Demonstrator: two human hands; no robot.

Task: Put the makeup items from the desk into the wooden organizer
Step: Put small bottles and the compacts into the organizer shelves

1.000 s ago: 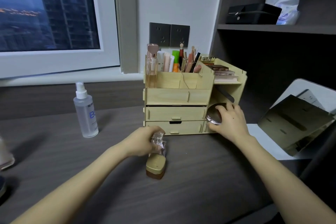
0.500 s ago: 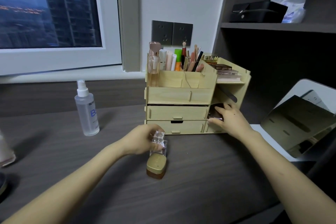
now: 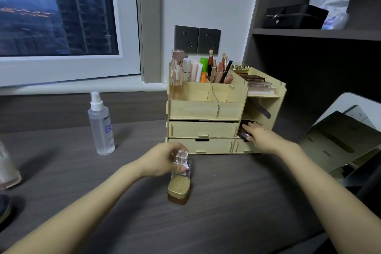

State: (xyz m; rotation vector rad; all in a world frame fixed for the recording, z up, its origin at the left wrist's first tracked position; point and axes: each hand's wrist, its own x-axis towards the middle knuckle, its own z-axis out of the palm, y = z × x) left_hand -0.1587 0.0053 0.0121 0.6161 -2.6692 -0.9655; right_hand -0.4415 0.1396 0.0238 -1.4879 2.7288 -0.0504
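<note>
The wooden organizer point(image 3: 206, 109) stands at the back of the dark desk, its top bins full of tubes, brushes and pencils. My left hand point(image 3: 160, 161) grips a small clear perfume bottle point(image 3: 182, 163) on the desk in front of it. A gold-lidded brown jar point(image 3: 179, 189) sits just in front of the bottle. My right hand point(image 3: 261, 137) reaches into the organizer's lower right compartment, fingers laid straight on a round dark compact point(image 3: 244, 133) that lies partly inside.
A clear spray bottle point(image 3: 101, 126) stands left of the organizer. Another bottle point(image 3: 7, 169) is at the left edge. A tilted mirror point(image 3: 340, 136) lies to the right. Dark shelves rise behind, holding a black case point(image 3: 294, 16). Palettes are stacked on the organizer's upper right shelf point(image 3: 260, 86).
My right hand has pushed the round compact deeper into the lower right compartment. The left hand has kept its hold on the perfume bottle.
</note>
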